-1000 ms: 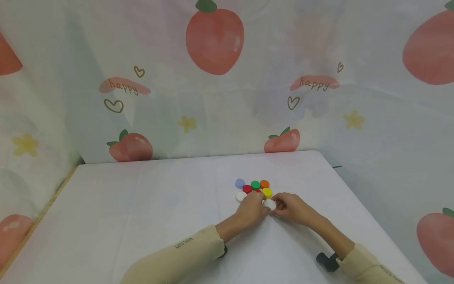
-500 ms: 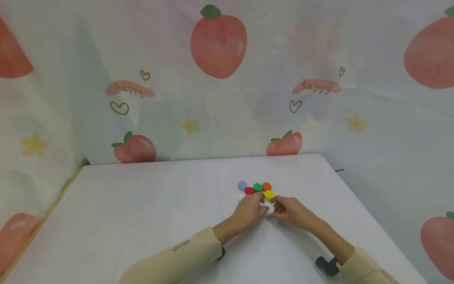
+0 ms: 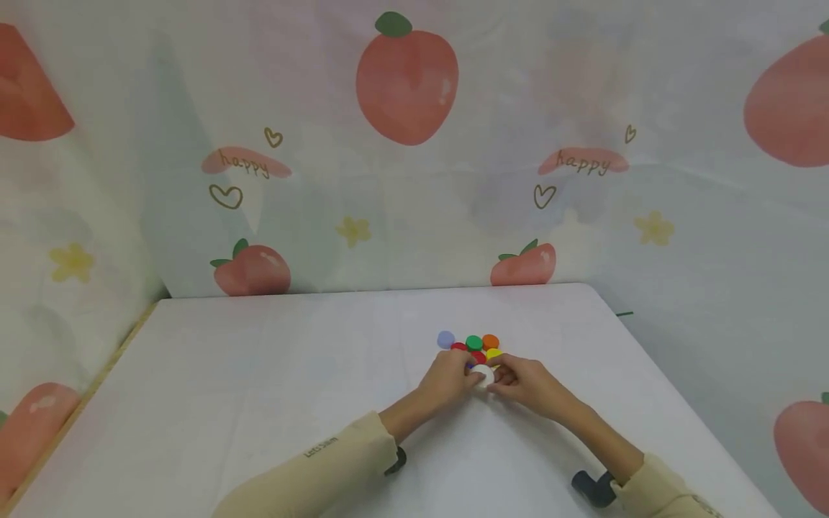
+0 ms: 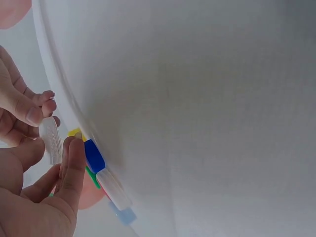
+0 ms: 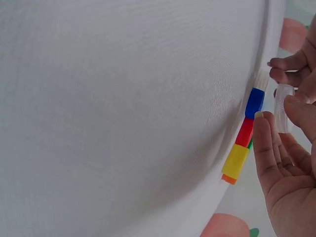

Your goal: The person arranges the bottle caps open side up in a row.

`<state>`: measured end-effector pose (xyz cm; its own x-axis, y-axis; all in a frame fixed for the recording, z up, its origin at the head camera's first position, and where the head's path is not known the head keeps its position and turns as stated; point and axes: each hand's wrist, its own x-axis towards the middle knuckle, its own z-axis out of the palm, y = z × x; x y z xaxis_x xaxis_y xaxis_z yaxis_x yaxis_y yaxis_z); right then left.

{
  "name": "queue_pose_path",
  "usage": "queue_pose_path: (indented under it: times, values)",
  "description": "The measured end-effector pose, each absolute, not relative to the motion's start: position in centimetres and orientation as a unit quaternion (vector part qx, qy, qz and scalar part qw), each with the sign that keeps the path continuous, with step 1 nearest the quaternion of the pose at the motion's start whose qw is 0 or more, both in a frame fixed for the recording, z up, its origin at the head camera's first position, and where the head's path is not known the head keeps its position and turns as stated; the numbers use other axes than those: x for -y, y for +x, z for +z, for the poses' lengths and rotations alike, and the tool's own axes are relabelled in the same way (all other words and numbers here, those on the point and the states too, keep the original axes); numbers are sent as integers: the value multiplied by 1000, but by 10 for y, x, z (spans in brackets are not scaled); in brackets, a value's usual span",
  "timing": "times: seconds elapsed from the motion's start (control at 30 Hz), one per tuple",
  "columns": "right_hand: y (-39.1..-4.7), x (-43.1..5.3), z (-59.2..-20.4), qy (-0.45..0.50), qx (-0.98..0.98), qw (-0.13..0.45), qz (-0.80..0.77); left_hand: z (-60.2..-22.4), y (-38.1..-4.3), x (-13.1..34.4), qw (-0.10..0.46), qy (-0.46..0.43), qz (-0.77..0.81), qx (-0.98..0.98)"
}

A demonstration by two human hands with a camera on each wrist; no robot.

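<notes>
A white bottle cap (image 3: pixel 483 376) is held between both hands, close over the front of a group of coloured caps. My left hand (image 3: pixel 447 375) grips its left side, thumb against the cap. From the right, my right hand (image 3: pixel 529 385) pinches the other side with thumb and fingers. The left wrist view shows the ridged edge of the held cap (image 4: pixel 51 140) between the two thumbs. Just behind the hands lie a blue cap (image 5: pixel 254 102), a yellow cap (image 5: pixel 235 160) and red caps (image 3: pixel 478 357). Another whitish cap (image 4: pixel 114 189) is hidden behind the left hand in the head view.
At the back of the group are a light blue cap (image 3: pixel 445 339), a green cap (image 3: pixel 474 343) and an orange cap (image 3: pixel 491 342). They lie on a white-covered table (image 3: pixel 291 374). A dark object (image 3: pixel 592 489) shows by the right sleeve. A fruit-print curtain (image 3: pixel 414 180) hangs behind.
Both hands have shifted slightly left with the white cap. The left hand now covers the other white cap, while more of the red cap behind shows. The head view has tilted a little.
</notes>
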<state>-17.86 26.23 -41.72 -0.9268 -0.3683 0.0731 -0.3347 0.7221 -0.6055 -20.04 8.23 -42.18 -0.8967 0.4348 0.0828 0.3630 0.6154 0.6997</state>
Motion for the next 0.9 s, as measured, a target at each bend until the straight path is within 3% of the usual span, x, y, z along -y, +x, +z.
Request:
queue_pose_path:
  times: [0.2,0.47,0.9]
  values:
    - [-180,-257,-418,-175,-921,31,-348,-421,-201,-74,43,221,401,-888]
    - [-183,-254,-416,-145,-877,88,-449,-422,-204,-63,57,205,443,-871]
    - [-185,-236,-412,-118,-856,88,-495,-414,-204,-45,40,187,474,-859]
